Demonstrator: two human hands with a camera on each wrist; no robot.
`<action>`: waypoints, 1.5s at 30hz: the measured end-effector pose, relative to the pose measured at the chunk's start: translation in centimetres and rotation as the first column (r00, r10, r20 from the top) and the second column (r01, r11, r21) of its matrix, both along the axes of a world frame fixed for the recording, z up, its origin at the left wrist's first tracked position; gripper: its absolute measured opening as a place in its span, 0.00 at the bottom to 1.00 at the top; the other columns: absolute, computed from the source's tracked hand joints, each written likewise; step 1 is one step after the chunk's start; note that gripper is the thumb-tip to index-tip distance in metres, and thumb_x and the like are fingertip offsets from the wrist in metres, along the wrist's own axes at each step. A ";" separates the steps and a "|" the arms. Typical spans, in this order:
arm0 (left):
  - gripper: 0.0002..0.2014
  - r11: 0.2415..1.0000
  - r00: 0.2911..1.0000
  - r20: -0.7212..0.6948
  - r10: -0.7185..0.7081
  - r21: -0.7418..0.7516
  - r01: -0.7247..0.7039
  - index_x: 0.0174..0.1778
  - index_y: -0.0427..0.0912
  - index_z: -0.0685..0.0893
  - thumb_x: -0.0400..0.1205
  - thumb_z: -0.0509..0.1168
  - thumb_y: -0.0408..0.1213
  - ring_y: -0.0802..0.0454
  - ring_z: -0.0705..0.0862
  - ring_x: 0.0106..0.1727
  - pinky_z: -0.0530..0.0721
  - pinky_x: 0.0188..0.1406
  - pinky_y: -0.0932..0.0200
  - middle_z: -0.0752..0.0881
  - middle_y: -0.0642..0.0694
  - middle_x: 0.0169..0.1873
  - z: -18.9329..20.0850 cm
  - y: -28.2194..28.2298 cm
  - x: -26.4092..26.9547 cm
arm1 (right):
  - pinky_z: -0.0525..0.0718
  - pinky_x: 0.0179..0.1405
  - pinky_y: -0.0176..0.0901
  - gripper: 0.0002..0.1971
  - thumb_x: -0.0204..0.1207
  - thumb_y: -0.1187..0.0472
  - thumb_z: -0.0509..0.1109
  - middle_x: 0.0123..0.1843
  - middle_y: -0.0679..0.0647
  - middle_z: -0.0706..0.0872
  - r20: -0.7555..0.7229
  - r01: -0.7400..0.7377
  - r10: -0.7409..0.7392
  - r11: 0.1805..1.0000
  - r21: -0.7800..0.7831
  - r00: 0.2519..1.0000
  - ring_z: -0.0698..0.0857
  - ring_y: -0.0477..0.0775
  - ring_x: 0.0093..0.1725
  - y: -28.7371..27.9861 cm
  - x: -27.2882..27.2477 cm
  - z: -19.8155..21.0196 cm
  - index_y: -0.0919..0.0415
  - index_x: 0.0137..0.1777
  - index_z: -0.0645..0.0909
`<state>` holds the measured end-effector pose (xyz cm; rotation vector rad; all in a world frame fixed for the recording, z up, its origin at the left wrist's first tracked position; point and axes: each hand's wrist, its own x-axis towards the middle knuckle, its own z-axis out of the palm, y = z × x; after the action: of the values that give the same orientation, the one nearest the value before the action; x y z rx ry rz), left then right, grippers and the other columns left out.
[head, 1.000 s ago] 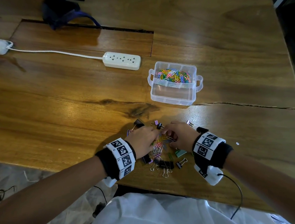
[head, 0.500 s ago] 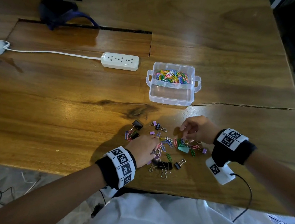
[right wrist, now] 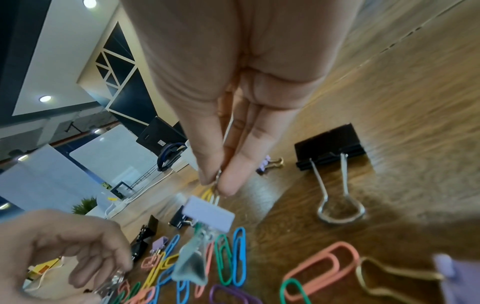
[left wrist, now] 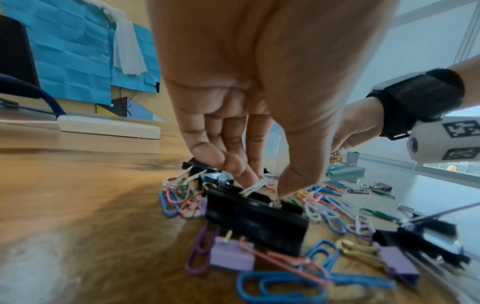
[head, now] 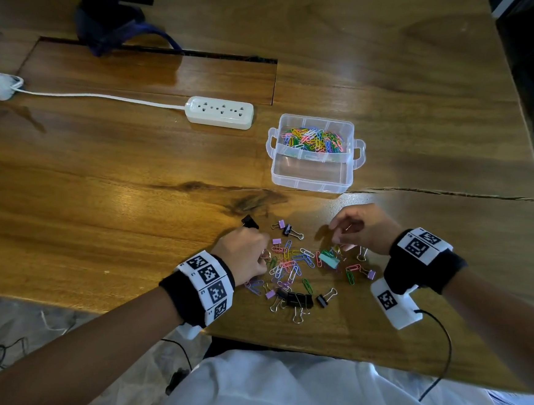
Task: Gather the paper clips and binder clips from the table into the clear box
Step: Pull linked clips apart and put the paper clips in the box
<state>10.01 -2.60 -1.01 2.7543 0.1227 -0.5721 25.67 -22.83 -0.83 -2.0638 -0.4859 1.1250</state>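
- The wooden tabletop (head: 98, 183) runs wide to the far and left edges. Its near edge lies just below the scattered paper clips (head: 291, 262) and binder clips (head: 295, 300).
- The clear box (head: 313, 174) stands open towards the right side of the tabletop, well apart from the pile, with bare wood between the two. Its far compartment holds coloured paper clips; the near compartment shows none.
- A white power strip (head: 220, 111) lies left of the box, its cable trailing to the far left edge.
- A crack in the wood (head: 450, 192) runs right from beside the box.
- The left hand (head: 244, 255) is at the pile's left side, palm down, fingers pointing down. In the left wrist view the fingertips (left wrist: 233, 164) pinch the wire handle of a large black binder clip (left wrist: 255, 220).
- The right hand (head: 362, 230) hovers over the pile's right side. In the right wrist view the thumb and fingers (right wrist: 233, 174) are pressed together on the wire loops of a small pale lilac binder clip (right wrist: 209, 212), which hangs clear of the tabletop.
- A teal binder clip (head: 329, 259) lies below the right hand.
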 end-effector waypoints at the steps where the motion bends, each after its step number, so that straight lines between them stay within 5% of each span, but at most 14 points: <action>1: 0.10 1.000 1.000 0.009 0.002 0.018 -0.003 0.52 0.40 0.80 0.78 0.63 0.40 0.47 0.82 0.50 0.84 0.48 0.53 0.82 0.45 0.49 -0.1 0.1 0.0 | 0.90 0.43 0.42 0.11 0.68 0.74 0.74 0.36 0.54 0.90 -0.001 0.016 -0.016 1.000 0.006 1.000 0.90 0.51 0.36 0.0 0.0 0.0 0.57 0.42 0.82; 4: 0.17 1.000 0.998 0.056 -0.008 0.010 0.007 0.64 0.41 0.75 0.80 0.63 0.39 0.46 0.79 0.58 0.83 0.55 0.54 0.76 0.44 0.58 -0.3 -0.2 0.0 | 0.90 0.43 0.42 0.09 0.68 0.74 0.74 0.37 0.54 0.88 0.011 0.080 -0.081 0.995 0.057 0.997 0.89 0.48 0.34 0.0 -0.3 -0.1 0.59 0.41 0.82; 10: 0.23 0.970 0.996 0.091 0.020 -0.242 0.003 0.74 0.46 0.68 0.83 0.60 0.46 0.51 0.71 0.71 0.71 0.70 0.57 0.72 0.47 0.65 0.8 -2.9 0.8 | 0.89 0.40 0.37 0.08 0.70 0.75 0.71 0.41 0.56 0.87 0.052 0.092 -0.101 0.985 0.148 0.994 0.88 0.45 0.36 0.6 -1.4 0.3 0.61 0.41 0.82; 18: 0.16 0.709 0.900 -0.146 0.411 -0.569 -0.417 0.67 0.45 0.78 0.83 0.61 0.42 0.47 0.84 0.54 0.80 0.52 0.56 0.83 0.48 0.62 0.2 -4.4 3.4 | 0.89 0.42 0.39 0.11 0.70 0.74 0.72 0.42 0.52 0.90 0.028 0.124 -0.132 0.971 0.203 0.991 0.91 0.47 0.38 1.4 -2.7 -0.1 0.55 0.42 0.83; 22: 0.11 0.717 0.901 -0.107 0.421 -0.568 -0.403 0.58 0.44 0.84 0.81 0.65 0.40 0.62 0.76 0.32 0.76 0.33 0.66 0.87 0.48 0.52 -0.2 -4.4 3.6 | 0.89 0.41 0.38 0.11 0.69 0.73 0.73 0.40 0.52 0.90 0.049 0.127 -0.140 0.970 0.206 0.989 0.90 0.45 0.36 1.7 -2.8 -0.2 0.54 0.40 0.84; 27: 0.11 0.602 0.861 -0.214 0.461 -0.637 -0.481 0.53 0.40 0.85 0.83 0.62 0.42 0.52 0.84 0.36 0.85 0.37 0.54 0.88 0.41 0.44 -0.5 -4.1 3.6 | 0.89 0.43 0.40 0.12 0.70 0.73 0.73 0.41 0.52 0.89 0.054 0.107 -0.120 0.975 0.197 0.991 0.90 0.47 0.38 1.6 -2.8 -0.1 0.53 0.39 0.83; 32: 0.10 0.683 0.903 -0.146 0.405 -0.608 -0.405 0.50 0.41 0.86 0.79 0.68 0.44 0.63 0.73 0.20 0.70 0.19 0.66 0.82 0.48 0.28 -0.3 -3.5 3.6 | 0.87 0.40 0.32 0.11 0.70 0.72 0.73 0.37 0.49 0.89 0.069 0.107 -0.125 0.969 0.221 0.990 0.88 0.40 0.34 1.9 -2.9 -0.1 0.53 0.39 0.83; 35: 0.10 0.674 0.909 -0.140 0.393 -0.628 -0.388 0.51 0.40 0.86 0.79 0.69 0.40 0.65 0.76 0.24 0.74 0.26 0.64 0.83 0.52 0.30 0.1 -3.2 3.8 | 0.88 0.44 0.38 0.11 0.70 0.73 0.73 0.37 0.49 0.89 0.082 0.114 -0.135 0.968 0.223 0.987 0.88 0.44 0.36 2.0 -2.9 -0.3 0.54 0.38 0.84; 41: 0.08 0.639 0.900 -0.171 0.402 -0.651 -0.409 0.52 0.40 0.86 0.79 0.68 0.38 0.52 0.84 0.33 0.87 0.42 0.45 0.90 0.37 0.43 0.0 -2.9 3.8 | 0.87 0.46 0.38 0.10 0.71 0.69 0.72 0.38 0.47 0.89 0.098 0.080 -0.101 0.977 0.199 0.990 0.88 0.43 0.38 1.8 -2.6 -0.4 0.51 0.39 0.85; 45: 0.08 0.611 0.879 -0.140 0.456 -0.669 -0.423 0.53 0.41 0.86 0.80 0.67 0.36 0.56 0.84 0.31 0.88 0.43 0.49 0.89 0.42 0.42 0.1 -2.8 3.8 | 0.87 0.45 0.43 0.08 0.71 0.59 0.74 0.47 0.43 0.86 0.143 0.082 -0.105 0.984 0.161 0.984 0.87 0.46 0.43 1.7 -2.0 -0.2 0.45 0.45 0.81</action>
<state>13.80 -5.41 -0.94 1.8948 0.4681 -0.3183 23.63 -21.18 -1.06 -2.0219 -0.5265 0.8532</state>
